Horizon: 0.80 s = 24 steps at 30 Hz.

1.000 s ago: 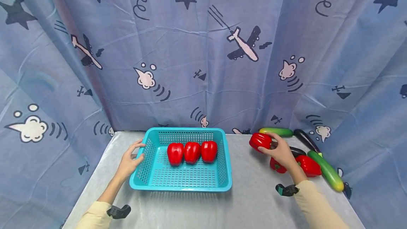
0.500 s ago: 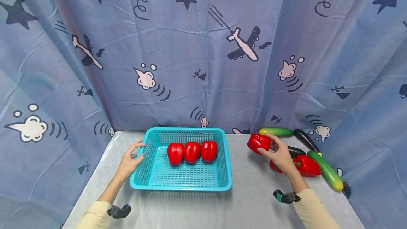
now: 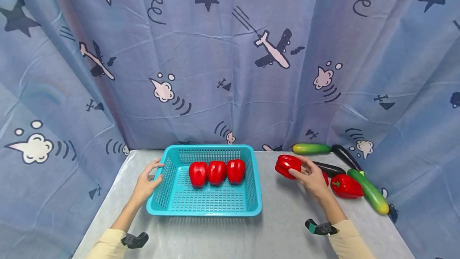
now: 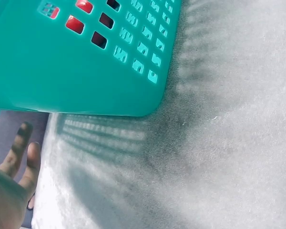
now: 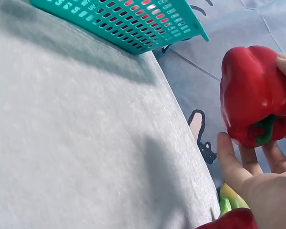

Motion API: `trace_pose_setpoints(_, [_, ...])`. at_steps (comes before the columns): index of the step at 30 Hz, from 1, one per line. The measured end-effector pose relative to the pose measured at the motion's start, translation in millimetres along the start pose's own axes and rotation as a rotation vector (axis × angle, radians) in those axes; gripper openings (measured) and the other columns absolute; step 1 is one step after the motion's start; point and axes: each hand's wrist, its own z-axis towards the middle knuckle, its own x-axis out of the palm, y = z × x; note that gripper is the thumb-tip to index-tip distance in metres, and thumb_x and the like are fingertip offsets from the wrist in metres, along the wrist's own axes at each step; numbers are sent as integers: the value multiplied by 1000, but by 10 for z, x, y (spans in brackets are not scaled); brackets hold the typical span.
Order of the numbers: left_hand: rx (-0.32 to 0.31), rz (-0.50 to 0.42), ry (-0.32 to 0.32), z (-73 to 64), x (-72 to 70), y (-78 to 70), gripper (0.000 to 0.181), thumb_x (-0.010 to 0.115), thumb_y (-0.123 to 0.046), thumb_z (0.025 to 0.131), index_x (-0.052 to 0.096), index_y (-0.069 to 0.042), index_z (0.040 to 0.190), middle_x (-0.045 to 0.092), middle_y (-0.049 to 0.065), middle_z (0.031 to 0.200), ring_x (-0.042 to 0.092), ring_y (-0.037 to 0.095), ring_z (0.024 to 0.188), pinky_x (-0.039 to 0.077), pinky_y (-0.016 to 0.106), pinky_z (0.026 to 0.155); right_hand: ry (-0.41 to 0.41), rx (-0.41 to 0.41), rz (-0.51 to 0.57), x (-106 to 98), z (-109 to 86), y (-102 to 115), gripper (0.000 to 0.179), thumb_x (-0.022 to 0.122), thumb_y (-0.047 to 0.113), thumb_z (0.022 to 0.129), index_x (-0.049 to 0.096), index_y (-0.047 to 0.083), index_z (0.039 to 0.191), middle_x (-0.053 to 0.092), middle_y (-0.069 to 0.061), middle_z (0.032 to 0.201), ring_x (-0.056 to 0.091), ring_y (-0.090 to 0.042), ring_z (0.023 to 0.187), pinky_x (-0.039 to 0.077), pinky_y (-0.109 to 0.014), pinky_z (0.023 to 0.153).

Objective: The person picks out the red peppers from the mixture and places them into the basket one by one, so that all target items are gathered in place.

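Note:
A red bell pepper (image 3: 287, 166) is gripped by my right hand (image 3: 312, 177), thumb on one side and fingers on the other. The right wrist view shows this bell pepper (image 5: 257, 93) raised off the table, green stem toward the palm. At the left end of a turquoise plastic basket (image 3: 205, 213) is my left hand (image 3: 145, 183), its thumb and fingertips at the rim. Loosely extended fingers (image 4: 31, 164) of that hand show in the left wrist view. Inside the basket, three red bell peppers (image 3: 217, 173) lie in a row.
Right of my right hand lie another red bell pepper (image 3: 346, 187), a dark eggplant (image 3: 328, 169), and a second eggplant (image 3: 345, 157). Two green-yellow cucumber-like vegetables, one at the back (image 3: 311, 148) and one at the right edge (image 3: 373, 197), lie nearby. A patterned curtain (image 3: 201, 103) hangs behind.
My right hand has moved left and slightly toward me with the red bell pepper, away from the other vegetables. My left hand stays at the basket's rim.

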Motion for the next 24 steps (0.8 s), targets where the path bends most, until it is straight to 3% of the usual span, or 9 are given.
trace_pose_setpoints(4, [2, -2, 1, -11, 5, -9, 40, 63, 13, 90, 60, 7, 129, 40, 28, 151, 48, 48, 127, 52, 23, 85, 27, 22, 94, 38, -2, -3, 68, 75, 15, 95, 41, 4, 152, 41, -18, 146, 60, -16, 109, 57, -34, 85])
trace_pose_setpoints(9, [0, -16, 0, -19, 7, -21, 40, 63, 14, 89, 60, 7, 128, 41, 28, 151, 49, 48, 127, 51, 20, 84, 61, 8, 127, 92, 0, 35, 68, 75, 14, 94, 41, 6, 152, 36, -16, 147, 55, -29, 117, 57, -39, 86])
trace_pose_setpoints(15, [-15, -25, -1, -14, 11, 1, 40, 64, 14, 90, 60, 6, 129, 40, 27, 152, 52, 47, 125, 52, 22, 84, 81, -76, 79, 153, 5, 66, 69, 76, 10, 92, 41, 4, 151, 37, -18, 151, 48, -40, 125, 56, -33, 87])
trace_pose_setpoints(20, [-18, -28, -6, -8, 15, 15, 41, 65, 13, 90, 59, 7, 130, 39, 29, 152, 58, 50, 114, 54, 24, 81, 64, -109, 48, 188, 1, 82, 67, 77, 12, 92, 44, 6, 150, 41, -16, 149, 50, -36, 125, 56, -32, 86])
trace_pose_setpoints(24, [-16, -12, -4, -5, 4, 12, 41, 65, 13, 90, 60, 6, 130, 40, 28, 152, 51, 47, 125, 51, 20, 83, 74, -86, 83, 214, -3, 115, 65, 74, 17, 96, 43, 7, 152, 42, -17, 147, 58, -29, 117, 57, -40, 84])
